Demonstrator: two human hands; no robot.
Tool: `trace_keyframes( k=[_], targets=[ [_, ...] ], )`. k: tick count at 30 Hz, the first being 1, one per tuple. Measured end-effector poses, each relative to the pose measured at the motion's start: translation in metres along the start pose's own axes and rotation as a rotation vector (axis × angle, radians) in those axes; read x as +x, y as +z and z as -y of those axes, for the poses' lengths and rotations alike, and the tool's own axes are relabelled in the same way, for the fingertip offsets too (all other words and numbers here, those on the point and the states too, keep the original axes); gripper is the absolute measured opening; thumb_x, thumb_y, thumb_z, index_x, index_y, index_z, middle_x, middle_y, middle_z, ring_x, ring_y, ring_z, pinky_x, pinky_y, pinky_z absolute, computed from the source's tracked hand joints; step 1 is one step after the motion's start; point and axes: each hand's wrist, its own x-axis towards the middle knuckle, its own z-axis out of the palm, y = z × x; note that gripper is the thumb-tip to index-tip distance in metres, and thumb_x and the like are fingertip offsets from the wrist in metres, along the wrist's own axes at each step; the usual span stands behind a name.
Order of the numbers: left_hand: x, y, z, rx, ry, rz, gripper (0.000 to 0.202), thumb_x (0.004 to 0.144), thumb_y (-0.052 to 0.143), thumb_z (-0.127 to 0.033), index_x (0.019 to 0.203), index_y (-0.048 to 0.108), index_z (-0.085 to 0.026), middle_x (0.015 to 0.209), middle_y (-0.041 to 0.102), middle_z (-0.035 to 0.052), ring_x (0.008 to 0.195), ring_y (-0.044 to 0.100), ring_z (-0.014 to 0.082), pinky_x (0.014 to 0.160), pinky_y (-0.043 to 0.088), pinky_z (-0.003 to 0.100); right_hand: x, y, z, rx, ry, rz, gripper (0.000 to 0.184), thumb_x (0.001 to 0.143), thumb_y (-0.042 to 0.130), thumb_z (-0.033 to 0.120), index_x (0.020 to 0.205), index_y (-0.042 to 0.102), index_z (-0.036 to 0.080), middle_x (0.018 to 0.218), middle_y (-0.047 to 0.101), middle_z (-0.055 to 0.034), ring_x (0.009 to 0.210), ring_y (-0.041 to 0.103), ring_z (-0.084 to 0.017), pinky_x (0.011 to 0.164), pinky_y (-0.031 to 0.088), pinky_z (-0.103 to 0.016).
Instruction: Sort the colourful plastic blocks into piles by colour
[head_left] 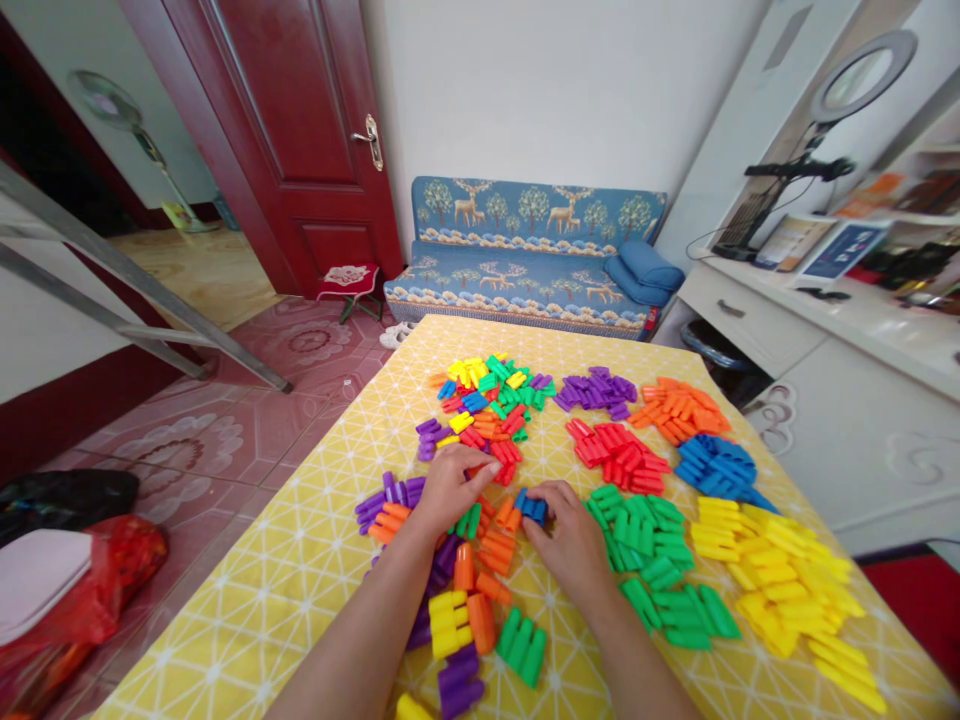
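My right hand grips a blue plastic piece with joined finger-like tubes, between thumb and fingers, just above the table. My left hand is over the mixed pile on the left, its thumb and fingers drawn together beside some red pieces; whatever is between them is hidden. Under and near the left palm lie green pieces and purple pieces. Orange pieces are scattered between my forearms, along with a yellow piece and a green piece.
Single-colour heaps lie to the right: purple, orange, red, blue, green and yellow. A patterned yellow cloth covers the table. Beyond it stands a blue sofa; a white cabinet flanks the right.
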Motion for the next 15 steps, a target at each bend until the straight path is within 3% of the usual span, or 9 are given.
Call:
trace_keyframes(
  k=[4, 7, 15],
  targets=[
    [-0.002, -0.001, -0.004, 0.045, 0.003, 0.047, 0.027, 0.086, 0.055, -0.042, 0.088, 0.076, -0.025, 0.084, 0.074, 0.0037, 0.084, 0.062, 0.0201, 0.085, 0.041, 0.034, 0.001, 0.008, -0.005, 0.065, -0.014, -0.216, 0.020, 0.072, 0.062, 0.018, 0.090, 0.055, 0.020, 0.095, 0.057, -0.0052, 0.089, 0.057, -0.020, 0.079, 0.049, -0.032],
    [-0.003, -0.002, -0.006, 0.048, 0.032, 0.072, 0.024, 0.081, 0.062, -0.045, 0.086, 0.076, -0.026, 0.089, 0.073, 0.0045, 0.089, 0.060, 0.0217, 0.088, 0.039, 0.036, 0.002, 0.011, 0.001, 0.067, -0.030, -0.305, 0.021, 0.072, 0.063, 0.018, 0.090, 0.053, 0.021, 0.094, 0.056, -0.0047, 0.091, 0.056, -0.019, 0.077, 0.049, -0.032],
    [-0.003, -0.001, -0.008, 0.086, 0.077, 0.127, 0.019, 0.074, 0.069, -0.038, 0.063, 0.069, -0.023, 0.086, 0.072, 0.0019, 0.091, 0.057, 0.0219, 0.092, 0.035, 0.040, 0.003, 0.016, 0.011, -0.008, 0.038, -0.319, 0.015, 0.077, 0.061, 0.022, 0.090, 0.053, 0.021, 0.098, 0.055, -0.0044, 0.091, 0.057, -0.018, 0.072, 0.048, -0.027]
  ],
)
